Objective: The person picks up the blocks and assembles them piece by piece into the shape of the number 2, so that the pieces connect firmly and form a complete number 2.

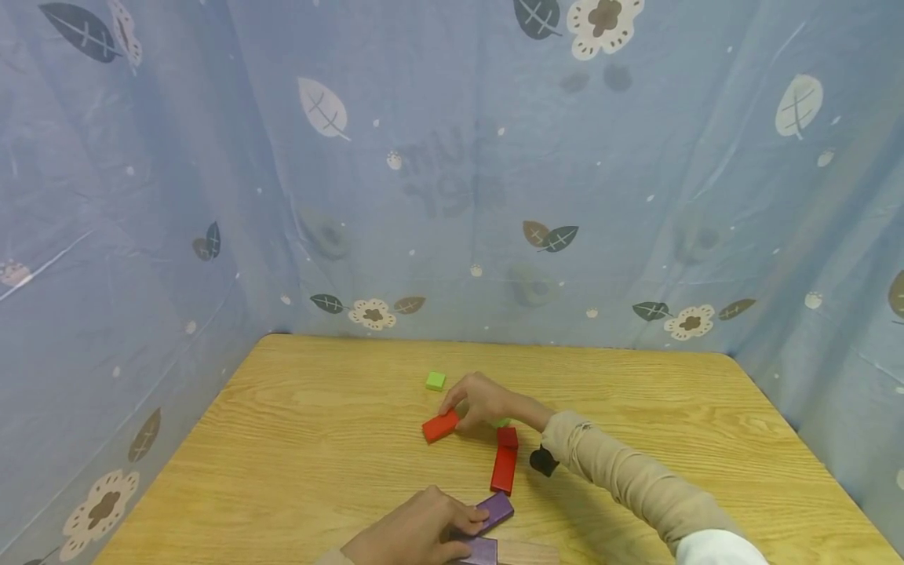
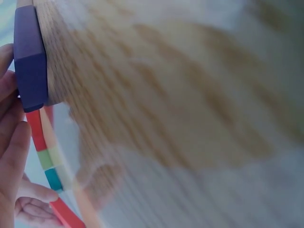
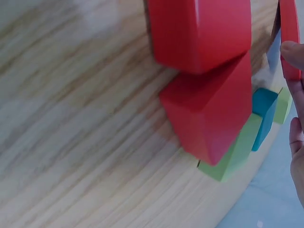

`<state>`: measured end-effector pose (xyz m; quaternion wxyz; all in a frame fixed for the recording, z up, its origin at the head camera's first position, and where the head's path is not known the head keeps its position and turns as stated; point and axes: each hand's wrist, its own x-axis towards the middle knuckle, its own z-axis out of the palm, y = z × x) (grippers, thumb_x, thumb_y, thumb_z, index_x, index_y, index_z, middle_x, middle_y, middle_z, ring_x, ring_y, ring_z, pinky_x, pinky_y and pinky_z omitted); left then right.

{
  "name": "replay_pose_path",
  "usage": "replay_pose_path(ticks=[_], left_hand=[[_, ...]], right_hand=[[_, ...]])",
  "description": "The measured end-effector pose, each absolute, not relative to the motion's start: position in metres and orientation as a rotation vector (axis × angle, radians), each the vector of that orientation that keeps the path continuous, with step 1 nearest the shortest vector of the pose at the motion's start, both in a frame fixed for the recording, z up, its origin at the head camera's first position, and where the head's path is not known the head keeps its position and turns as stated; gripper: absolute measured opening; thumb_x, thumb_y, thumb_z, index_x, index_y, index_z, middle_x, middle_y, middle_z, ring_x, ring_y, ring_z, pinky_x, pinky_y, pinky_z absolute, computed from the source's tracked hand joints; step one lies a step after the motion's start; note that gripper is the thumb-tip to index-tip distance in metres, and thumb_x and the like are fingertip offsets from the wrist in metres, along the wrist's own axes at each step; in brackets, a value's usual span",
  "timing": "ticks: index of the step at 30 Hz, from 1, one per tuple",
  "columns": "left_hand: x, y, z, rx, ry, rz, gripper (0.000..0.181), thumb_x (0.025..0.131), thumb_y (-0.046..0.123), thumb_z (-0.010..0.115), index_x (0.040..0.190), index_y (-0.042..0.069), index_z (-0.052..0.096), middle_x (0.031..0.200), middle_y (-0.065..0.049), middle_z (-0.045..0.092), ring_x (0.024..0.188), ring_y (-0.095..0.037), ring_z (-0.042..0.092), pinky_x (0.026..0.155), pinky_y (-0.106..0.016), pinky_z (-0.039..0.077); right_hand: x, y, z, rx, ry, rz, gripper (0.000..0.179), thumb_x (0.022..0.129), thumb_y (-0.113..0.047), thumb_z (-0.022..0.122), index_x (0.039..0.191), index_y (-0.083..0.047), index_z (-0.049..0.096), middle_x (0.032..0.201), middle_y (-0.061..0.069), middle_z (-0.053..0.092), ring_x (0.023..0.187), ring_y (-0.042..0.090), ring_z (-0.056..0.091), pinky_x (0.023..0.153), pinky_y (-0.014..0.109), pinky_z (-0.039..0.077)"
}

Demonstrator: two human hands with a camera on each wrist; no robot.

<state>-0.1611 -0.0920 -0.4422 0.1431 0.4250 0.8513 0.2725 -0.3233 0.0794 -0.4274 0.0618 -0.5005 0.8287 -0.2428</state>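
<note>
My right hand [image 1: 480,400] pinches a red block [image 1: 441,426] between thumb and fingers, low over the table; the right wrist view shows this red block [image 3: 289,28] at its edge. My left hand [image 1: 424,530] holds a slanted purple block [image 1: 498,508] with its fingertips, and its thumb lies by a second purple block [image 1: 482,551]. Ahead of the purple blocks lie a long red block [image 1: 504,471] and a shorter red block [image 1: 507,437], touching end to end. Beyond these, a green block [image 3: 232,152] and a teal block [image 3: 263,114] continue the curved row.
A light green block [image 1: 435,381] lies farther back on the wooden table [image 1: 318,439]. A plain wood block [image 1: 528,552] adjoins the nearer purple one at the front. Under the right wrist is a small black object [image 1: 544,461]. A patterned blue curtain [image 1: 424,196] surrounds the table.
</note>
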Motion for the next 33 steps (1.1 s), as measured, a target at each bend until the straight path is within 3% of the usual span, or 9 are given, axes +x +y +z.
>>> replay_pose_path(ticks=[22,33], left_hand=[[-0.160,-0.092,-0.444,1.237,2.444,0.801,0.031,0.089,0.022,0.069,0.117,0.009,0.069,0.121,0.006,0.063,0.107,-0.002,0.057,0.084,-0.020,0.050],[-0.162,-0.093,-0.442,1.230,2.458,0.789,0.033,0.089,0.021,0.070,0.120,0.010,0.067,0.122,0.008,0.062,0.106,0.001,0.055,0.084,-0.017,0.048]], right_hand=[[-0.335,0.092,-0.434,-1.591,2.434,-0.793,0.030,0.073,0.002,0.080,0.101,-0.001,0.074,0.101,0.008,0.072,0.097,0.020,0.066,0.083,0.030,0.053],[-0.337,0.094,-0.432,-1.446,2.481,-0.804,0.032,0.071,-0.002,0.083,0.102,-0.005,0.074,0.102,0.005,0.072,0.099,0.019,0.064,0.088,0.031,0.050]])
